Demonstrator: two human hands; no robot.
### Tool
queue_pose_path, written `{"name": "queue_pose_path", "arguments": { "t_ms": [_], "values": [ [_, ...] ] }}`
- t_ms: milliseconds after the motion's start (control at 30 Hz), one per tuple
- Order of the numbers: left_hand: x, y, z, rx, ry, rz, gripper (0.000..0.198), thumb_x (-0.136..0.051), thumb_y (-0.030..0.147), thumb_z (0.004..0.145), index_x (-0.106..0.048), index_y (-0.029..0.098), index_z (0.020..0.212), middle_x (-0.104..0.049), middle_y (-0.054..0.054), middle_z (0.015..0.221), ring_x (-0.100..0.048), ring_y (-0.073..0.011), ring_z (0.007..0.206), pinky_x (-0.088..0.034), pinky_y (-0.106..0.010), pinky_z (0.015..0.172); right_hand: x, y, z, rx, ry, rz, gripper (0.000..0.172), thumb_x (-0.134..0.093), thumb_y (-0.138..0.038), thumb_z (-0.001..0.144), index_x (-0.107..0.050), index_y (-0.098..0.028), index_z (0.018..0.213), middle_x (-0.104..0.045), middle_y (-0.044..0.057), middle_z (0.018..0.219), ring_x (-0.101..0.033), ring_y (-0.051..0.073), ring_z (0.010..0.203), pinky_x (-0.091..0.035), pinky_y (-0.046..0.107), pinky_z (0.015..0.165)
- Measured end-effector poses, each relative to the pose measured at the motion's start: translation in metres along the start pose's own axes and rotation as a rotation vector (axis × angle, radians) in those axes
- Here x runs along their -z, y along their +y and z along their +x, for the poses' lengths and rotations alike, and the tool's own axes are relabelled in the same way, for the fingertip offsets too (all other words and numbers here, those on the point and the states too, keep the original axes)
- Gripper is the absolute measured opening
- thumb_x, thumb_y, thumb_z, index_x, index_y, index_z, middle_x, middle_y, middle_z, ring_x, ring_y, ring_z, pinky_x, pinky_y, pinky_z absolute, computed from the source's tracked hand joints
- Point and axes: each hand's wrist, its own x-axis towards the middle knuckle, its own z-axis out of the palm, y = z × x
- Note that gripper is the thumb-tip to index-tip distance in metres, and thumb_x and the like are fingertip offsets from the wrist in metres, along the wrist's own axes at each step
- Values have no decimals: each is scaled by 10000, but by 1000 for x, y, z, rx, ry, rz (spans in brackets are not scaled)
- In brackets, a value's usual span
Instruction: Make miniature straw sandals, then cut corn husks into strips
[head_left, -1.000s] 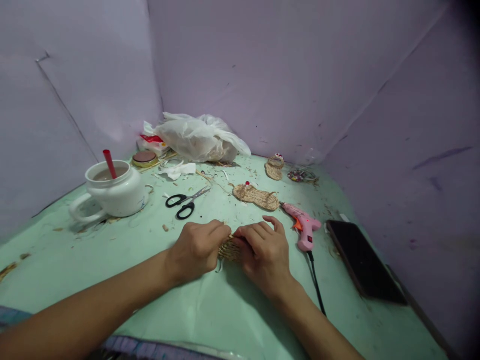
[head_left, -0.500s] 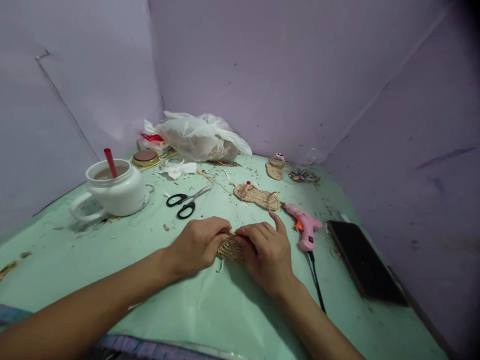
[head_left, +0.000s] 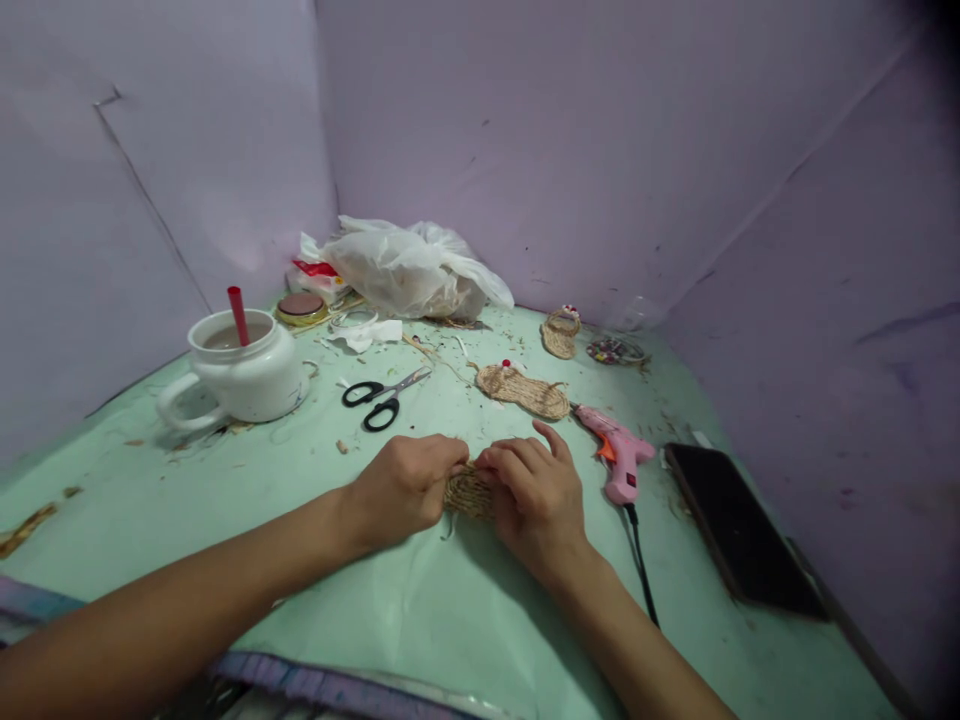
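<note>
Between my two hands is a small piece of woven straw [head_left: 468, 493], its ends covered by my fingers. My left hand [head_left: 409, 485] pinches its left end, thumb against the curled fingers. At the right end, my right hand [head_left: 534, 497] grips its upper edge with the little finger raised. A thin pale strand hangs below the piece. Beyond my hands lies a woven straw slipper sole [head_left: 523, 391] with a red bead on it. A pink glue gun [head_left: 619, 450] lies just right of that sole, its nozzle close to the sole's end.
Black-handled scissors [head_left: 385, 398] lie left of the sole. A white mug [head_left: 247, 370] with a red straw stands at the left, a phone [head_left: 742, 530] at the right. At the back are a plastic bag [head_left: 412, 270], a small straw slipper [head_left: 559, 334] and beads [head_left: 615, 350].
The whole view has shifted slightly, so everything appears a little further right. Both hands keep hold of the straw piece, with only slight finger movement.
</note>
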Motion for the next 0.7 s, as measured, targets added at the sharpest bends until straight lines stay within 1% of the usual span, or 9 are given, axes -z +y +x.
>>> {"name": "queue_pose_path", "arguments": {
  "t_ms": [67,133,233,300,367,400,500,600,700],
  "values": [
    [3,-1,2,118,6,-125,164,-456,173,808,-604,133,863,-652,-43,776,-603,-134,704,-485,-253,661,1,2,-1,-62,10,60,113,-484,-141,804,-577,-202,781,-649,10,731,-586,156,696,-320,448,945],
    [7,-2,5,292,29,-309,194,-507,240,794,-593,133,931,-666,-56,841,-621,-143,735,-503,-254,657,4,4,-2,-233,69,162,77,-507,-172,808,-577,-204,798,-642,15,747,-581,162,703,-401,403,846],
    [10,0,10,529,27,-596,229,-481,309,802,-604,119,836,-650,-44,688,-588,-117,558,-488,-232,518,11,7,1,-576,265,357,59,-540,-246,798,-573,-201,815,-609,20,758,-558,156,686,-447,293,631],
    [10,2,13,611,18,-748,209,-495,293,774,-603,115,764,-638,-41,642,-557,-103,495,-463,-222,461,13,8,5,-733,414,490,115,-568,-294,775,-559,-194,832,-580,13,767,-544,144,687,-441,266,608],
    [7,6,15,627,18,-827,169,-547,259,718,-606,113,780,-657,-58,697,-577,-113,537,-465,-221,463,12,7,7,-840,509,642,195,-599,-336,741,-537,-189,854,-554,9,784,-538,138,697,-447,266,629],
    [4,9,16,615,26,-830,176,-570,252,696,-608,114,799,-664,-64,724,-587,-121,568,-470,-223,473,10,5,8,-888,520,730,232,-608,-356,727,-524,-190,866,-545,8,786,-538,138,693,-454,269,631],
    [-1,16,19,535,58,-752,194,-593,273,691,-612,117,805,-669,-62,724,-595,-130,619,-490,-236,531,0,-3,5,-994,457,975,283,-610,-394,717,-477,-208,883,-542,1,766,-555,144,670,-484,294,635],
    [1,20,22,500,80,-650,123,-584,232,690,-603,118,733,-645,-34,640,-574,-115,575,-474,-221,521,-9,-10,0,-1033,380,1151,272,-581,-419,742,-442,-221,867,-543,-1,762,-572,148,672,-500,316,648],
    [14,18,23,469,43,-496,90,-550,196,699,-608,130,681,-607,3,555,-528,-96,501,-425,-197,465,-9,-8,-2,-993,367,1124,288,-619,-404,721,-469,-213,876,-539,12,802,-568,150,712,-505,309,646]
  ]
}}
